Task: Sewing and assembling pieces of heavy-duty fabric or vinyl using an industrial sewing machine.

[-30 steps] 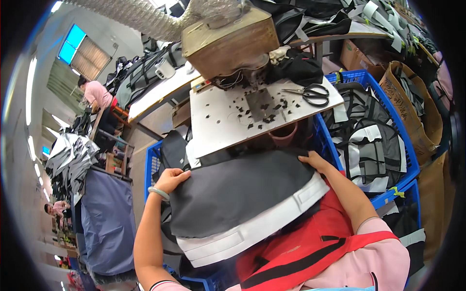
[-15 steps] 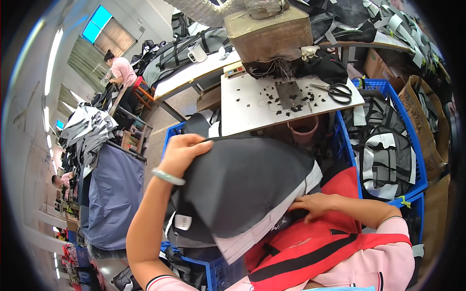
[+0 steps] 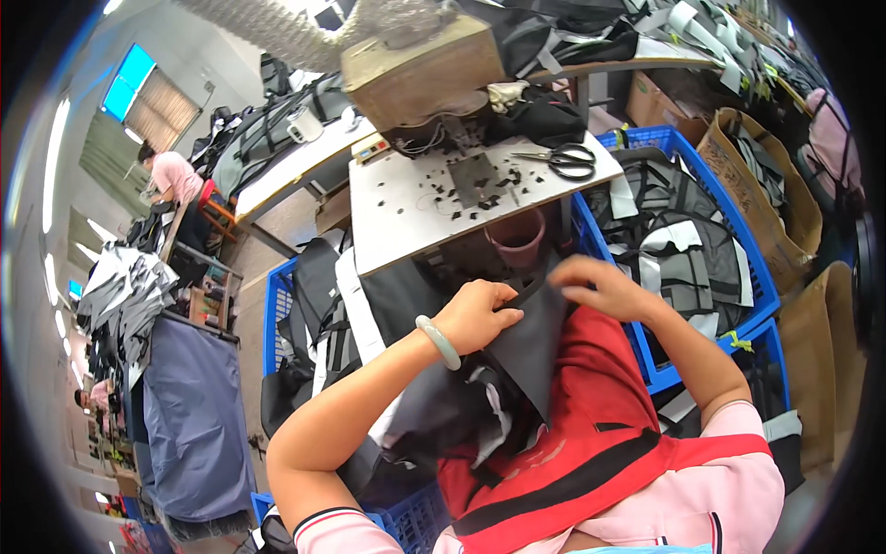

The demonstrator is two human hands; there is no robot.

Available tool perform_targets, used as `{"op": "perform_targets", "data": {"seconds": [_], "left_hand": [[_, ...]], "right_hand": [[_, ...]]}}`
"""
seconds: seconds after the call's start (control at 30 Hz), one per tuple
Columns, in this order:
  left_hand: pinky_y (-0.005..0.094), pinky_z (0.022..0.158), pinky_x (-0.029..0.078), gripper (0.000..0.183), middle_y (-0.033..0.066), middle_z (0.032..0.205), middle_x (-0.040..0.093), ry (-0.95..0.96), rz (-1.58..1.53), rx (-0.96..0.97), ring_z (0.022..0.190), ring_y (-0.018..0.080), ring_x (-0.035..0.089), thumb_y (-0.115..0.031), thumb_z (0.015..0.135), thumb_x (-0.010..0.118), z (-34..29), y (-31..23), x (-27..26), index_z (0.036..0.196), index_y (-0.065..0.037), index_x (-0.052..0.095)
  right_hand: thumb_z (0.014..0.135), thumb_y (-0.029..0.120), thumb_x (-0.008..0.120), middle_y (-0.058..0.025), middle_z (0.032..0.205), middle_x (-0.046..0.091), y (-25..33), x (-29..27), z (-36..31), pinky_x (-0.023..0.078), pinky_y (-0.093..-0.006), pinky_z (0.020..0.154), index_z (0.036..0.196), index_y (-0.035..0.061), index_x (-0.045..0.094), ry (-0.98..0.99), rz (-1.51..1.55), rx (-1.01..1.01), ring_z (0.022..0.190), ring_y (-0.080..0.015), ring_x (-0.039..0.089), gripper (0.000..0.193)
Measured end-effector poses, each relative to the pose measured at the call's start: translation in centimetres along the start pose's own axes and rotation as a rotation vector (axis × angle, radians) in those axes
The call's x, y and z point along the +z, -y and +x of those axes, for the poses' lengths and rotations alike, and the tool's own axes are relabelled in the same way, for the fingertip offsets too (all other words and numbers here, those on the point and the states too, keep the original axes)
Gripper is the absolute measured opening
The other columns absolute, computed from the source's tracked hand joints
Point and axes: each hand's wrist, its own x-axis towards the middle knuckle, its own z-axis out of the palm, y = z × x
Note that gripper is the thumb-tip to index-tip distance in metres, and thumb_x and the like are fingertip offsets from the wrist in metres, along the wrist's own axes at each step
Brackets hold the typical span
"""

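Over my lap hangs a dark grey fabric panel [image 3: 524,355], with a corner hanging down against my red apron [image 3: 600,369]. My left hand [image 3: 475,317], a pale bangle on its wrist, pinches the panel near its upper edge, thumb and fingers closed. Close to the panel's upper right corner is my right hand [image 3: 604,288]; its fingers are smeared by motion, and whether they grip the cloth cannot be made out. Below my left forearm lie more folds of black and white material, partly hidden by the arm.
Ahead stands a white worktable [image 3: 397,217] with a boxy machine [image 3: 425,74], black scraps and black scissors [image 3: 563,162]. Blue crates [image 3: 752,263] of grey and black pieces flank me. A pink bucket [image 3: 517,238] sits under the table. A person [image 3: 175,180] works far left.
The panel, spread wide with its white edge showing, is now folded and turned. My left hand has moved right and nearer, my right hand up and away from the apron. The view has shifted right.
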Motion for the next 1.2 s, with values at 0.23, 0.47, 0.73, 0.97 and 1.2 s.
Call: {"op": "perform_targets", "data": {"seconds": [0.23,0.47,0.73,0.97,1.2], "left_hand": [[0.0277,0.055,0.045,0.024,0.0042,0.062,0.058,0.184,0.063,0.053,0.058,0.0113,0.058,-0.018,0.088,0.062,2.7,1.4,0.6,0.096,0.004,0.066],[0.0204,0.069,0.045,0.015,-0.0016,0.081,0.065,-0.045,-0.505,-0.043,0.076,0.0043,0.055,-0.011,0.087,0.067,2.8,4.4,-1.1,0.093,0.002,0.068],[0.0192,0.071,0.045,0.014,0.0002,0.084,0.067,-0.153,-0.680,0.064,0.075,0.0057,0.058,-0.010,0.086,0.067,6.3,3.2,-7.3,0.094,0.001,0.069],[0.0197,0.069,0.048,0.013,0.0018,0.083,0.067,-0.189,-0.786,0.056,0.074,0.0076,0.061,-0.011,0.087,0.065,11.6,6.5,-10.1,0.095,0.000,0.065],[0.0213,0.071,0.051,0.015,0.0044,0.086,0.067,-0.271,-0.860,0.033,0.075,0.0108,0.064,-0.009,0.086,0.065,16.3,10.0,-11.9,0.098,0.001,0.065]], "right_hand": [[0.078,0.021,0.075,-0.0094,0.086,0.068,4.8,0.0,2.9,0.048,-0.0308,0.077,0.112,0.0019,0.061,0.368,-0.085,0.139,0.078,-0.0216,0.063,0.041],[0.084,0.022,0.070,-0.0037,0.083,0.067,3.5,-2.6,5.2,0.047,-0.0263,0.073,0.099,0.0002,0.066,0.237,0.140,0.128,0.078,-0.0082,0.058,0.027],[0.081,0.020,0.072,0.0016,0.077,0.064,4.1,-3.7,11.4,0.045,-0.0224,0.070,0.093,0.0005,0.069,0.076,0.342,0.157,0.074,-0.0046,0.055,0.023],[0.081,0.025,0.073,0.0001,0.078,0.064,-0.1,-4.6,16.4,0.043,-0.0218,0.067,0.092,0.0009,0.070,0.020,0.346,0.207,0.073,-0.0055,0.055,0.026],[0.078,0.021,0.074,-0.0026,0.078,0.065,-3.3,-4.8,20.9,0.045,-0.0257,0.066,0.095,0.0009,0.070,-0.066,0.358,0.265,0.070,-0.0096,0.056,0.027]]}}
